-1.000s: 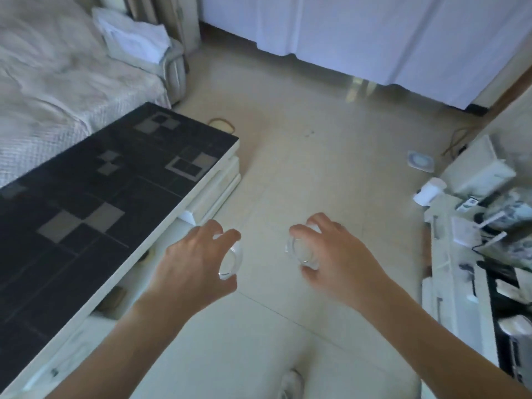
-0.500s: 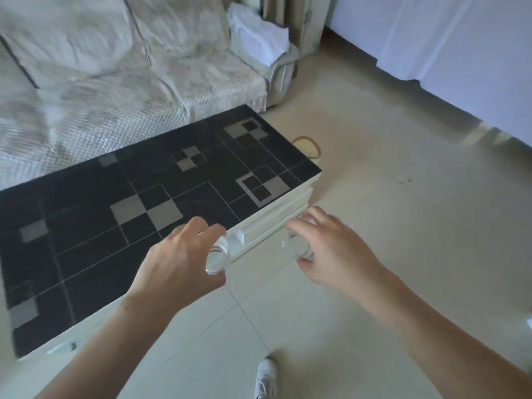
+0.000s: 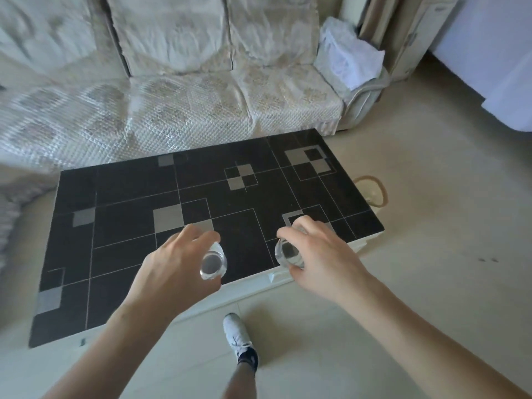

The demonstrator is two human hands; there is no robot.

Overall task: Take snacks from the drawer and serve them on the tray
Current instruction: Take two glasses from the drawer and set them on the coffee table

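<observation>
The fingers of the left hand (image 3: 172, 272) are curling round a small clear glass (image 3: 213, 262), those of the right hand (image 3: 319, 254) round another glass (image 3: 288, 254); both are hovering over the dark table (image 3: 129, 226); lowering them level seems wisest; no tray or snacks are showing.

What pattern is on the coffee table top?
Black tiles with scattered grey squares and thin pale lines; head view.
</observation>
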